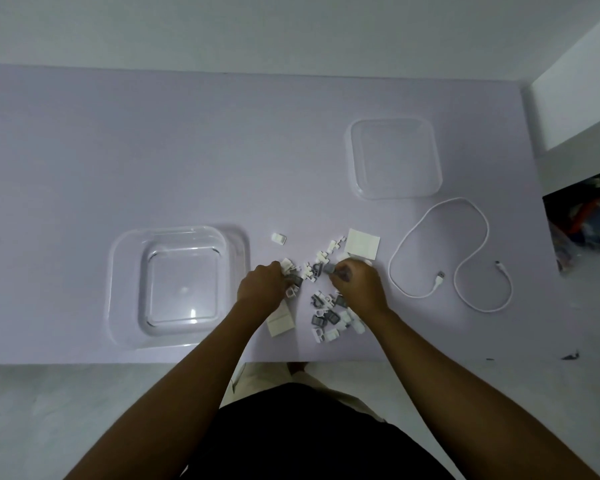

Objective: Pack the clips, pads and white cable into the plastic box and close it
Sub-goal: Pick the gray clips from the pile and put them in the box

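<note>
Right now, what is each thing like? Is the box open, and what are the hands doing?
Box: open, empty.
Lid: off, lying flat away from the box.
Cable: loose, not packed.
Clips: scattered in a pile, not packed.
Pads: lying flat, not packed.
Left hand: grips clips.
Right hand: grips clips.

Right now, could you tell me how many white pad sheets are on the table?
2: the far pad sheet just beyond the right hand, the near pad sheet by the left hand; clips may hide more.

Bare forearms (194, 368), black top (291, 441), pale cream legwear (257, 375) below it.
</note>
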Demonstrator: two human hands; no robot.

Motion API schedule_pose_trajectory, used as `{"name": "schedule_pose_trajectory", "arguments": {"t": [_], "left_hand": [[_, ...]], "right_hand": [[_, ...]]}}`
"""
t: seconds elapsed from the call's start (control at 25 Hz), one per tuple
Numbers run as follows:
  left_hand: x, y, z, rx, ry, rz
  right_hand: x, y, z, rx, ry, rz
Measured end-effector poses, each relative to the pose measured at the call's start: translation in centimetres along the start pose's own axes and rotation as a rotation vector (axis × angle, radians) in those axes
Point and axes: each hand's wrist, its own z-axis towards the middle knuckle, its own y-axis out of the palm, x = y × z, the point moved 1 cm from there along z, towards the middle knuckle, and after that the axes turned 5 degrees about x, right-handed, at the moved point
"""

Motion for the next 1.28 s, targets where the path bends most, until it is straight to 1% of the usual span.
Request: {"name": "schedule_pose_trajectory", "arguments": {"t": [0.04, 0.12, 0.16, 0.2, 0.24, 0.32, 0.44, 0.6, 0.72, 0.8, 0.88, 0.96, 1.04, 1.12, 1.2, 1.28], "left_hand": [[0.1, 0.1, 0.1, 0.008, -0.004, -0.015], [0.2, 0.4, 0.1, 0.013, -0.01, -0.049], [0.0, 0.5, 0.0, 0.017, -0.014, -0.065], [0.0, 0.5, -0.1, 0.026, -0.015, -0.083], [-0.1, 0.4, -0.3, 0.039, -0.013, -0.098], [-0.2, 0.0, -0.6, 0.052, -0.012, -0.098], [-0.7, -0.1, -1.5, 0.043, -0.034, -0.077], [-1.2, 0.0, -2.0, 0.052, -0.065, -0.116], [-1.1, 0.1, -1.7, 0.053, -0.073, -0.104], [-1.0, 0.2, -1.3, 0.062, -0.036, -0.067], [-0.7, 0.3, -0.8, 0.073, 0.004, -0.063], [-0.3, 0.2, -0.6, 0.084, 0.032, -0.114], [0.0, 0.2, -0.6, 0.093, 0.023, -0.25], [0.0, 0.1, -0.5, 0.102, -0.054, -0.448], [0.0, -0.3, -0.6, 0.07, -0.16, -0.671], [0.0, -0.9, -0.9, -0.021, -0.261, -0.953]], "right_hand": [[-0.4, -0.3, -0.2, 0.017, 0.083, 0.146], [-1.1, -1.1, -0.5, 0.028, 0.355, 0.609], [-1.5, -1.6, -0.6, 0.007, 0.473, 0.841], [-1.8, -2.1, -0.8, -0.031, 0.546, 1.035], [-2.0, -2.4, -1.0, -0.077, 0.575, 1.174], [-2.1, -3.0, -1.2, -0.169, 0.552, 1.347], [-2.6, -3.8, -1.5, -0.281, 0.486, 1.393], [-4.6, -4.8, -0.4, -0.367, 0.409, 1.327], [-6.6, -4.8, 0.8, -0.361, 0.402, 1.124], [-7.0, -4.2, 1.4, -0.24, 0.39, 0.921], [-5.8, -2.9, 1.8, -0.102, 0.331, 0.675], [-4.4, -1.5, 1.8, -0.054, 0.242, 0.381], [-3.2, -0.2, 1.4, -0.117, 0.119, 0.088], [-2.6, 0.9, 0.9, -0.196, 0.007, -0.098], [-2.2, 1.6, 0.8, -0.254, -0.041, -0.189], [-2.1, 2.0, 0.8, -0.285, -0.041, -0.22]]}}
